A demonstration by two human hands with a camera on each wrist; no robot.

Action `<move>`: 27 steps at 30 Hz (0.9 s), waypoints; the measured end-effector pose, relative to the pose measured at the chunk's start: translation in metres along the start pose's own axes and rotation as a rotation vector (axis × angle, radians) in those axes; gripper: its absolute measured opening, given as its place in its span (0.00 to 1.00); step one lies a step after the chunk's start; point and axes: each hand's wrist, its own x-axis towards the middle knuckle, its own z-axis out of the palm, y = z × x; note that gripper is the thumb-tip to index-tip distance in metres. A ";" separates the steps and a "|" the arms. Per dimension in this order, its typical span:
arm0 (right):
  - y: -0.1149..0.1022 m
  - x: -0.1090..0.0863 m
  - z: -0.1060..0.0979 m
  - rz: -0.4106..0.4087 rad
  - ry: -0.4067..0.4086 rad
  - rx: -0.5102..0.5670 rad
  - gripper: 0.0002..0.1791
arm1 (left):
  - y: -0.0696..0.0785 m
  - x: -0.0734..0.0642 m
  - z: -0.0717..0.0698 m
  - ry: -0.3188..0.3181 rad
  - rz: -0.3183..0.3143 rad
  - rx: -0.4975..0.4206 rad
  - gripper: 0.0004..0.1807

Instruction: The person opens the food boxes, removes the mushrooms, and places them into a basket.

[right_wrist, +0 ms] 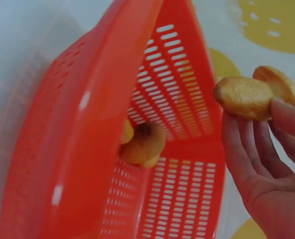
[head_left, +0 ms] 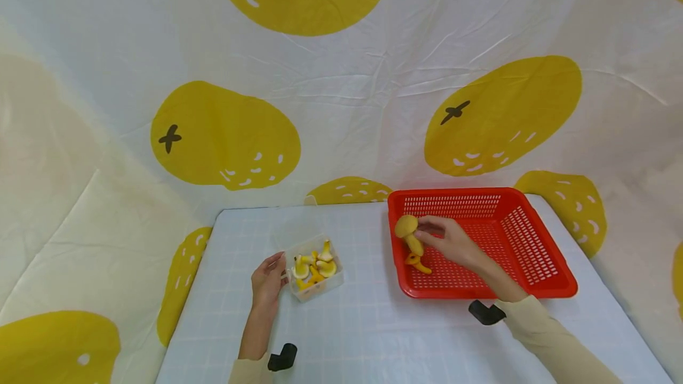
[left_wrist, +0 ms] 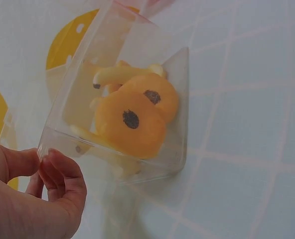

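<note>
Two hands show on my head feed, one at each side of a white, faintly checked bench (head_left: 373,336). On my left, the left hand (head_left: 268,280) has a narrow grip, thumb and fingers drawn together on the edge of a clear plastic box (head_left: 320,294). Small yellow-and-white mushroom pieces (head_left: 326,268) lie jumbled inside it, and through its wall my left wrist view gives me two rounded orange ones with dark patches. I make out a clear lid (head_left: 293,224) behind the box, too faint for me to judge its angle. On my right, the right hand (head_left: 453,242) has its grip closed around the stem of a larger yellow mushroom (head_left: 408,229), thumb against fingers, cap tilted up in the head view. I see it held above the left end of a red plastic basket (head_left: 567,286), where a smaller orange-yellow mushroom (head_left: 418,264) lies near the wall. Both cream sleeves carry black wrist mounts (head_left: 283,357), and a cloth backdrop (head_left: 341,129) with big yellow fruit prints hangs behind.
</note>
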 end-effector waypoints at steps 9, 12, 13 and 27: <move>0.029 -0.019 -0.008 0.009 -0.016 -0.029 0.19 | 0.000 0.000 -0.001 0.007 0.002 -0.001 0.22; 0.038 -0.024 -0.009 0.018 -0.031 -0.058 0.19 | 0.001 0.000 0.000 0.005 0.007 -0.007 0.22; 0.041 -0.026 -0.009 0.021 -0.039 -0.069 0.19 | 0.001 0.000 0.000 0.004 0.008 -0.007 0.22; 0.076 -0.034 -0.006 -0.022 -0.233 -0.119 0.17 | 0.001 -0.001 0.000 -0.003 -0.003 -0.003 0.21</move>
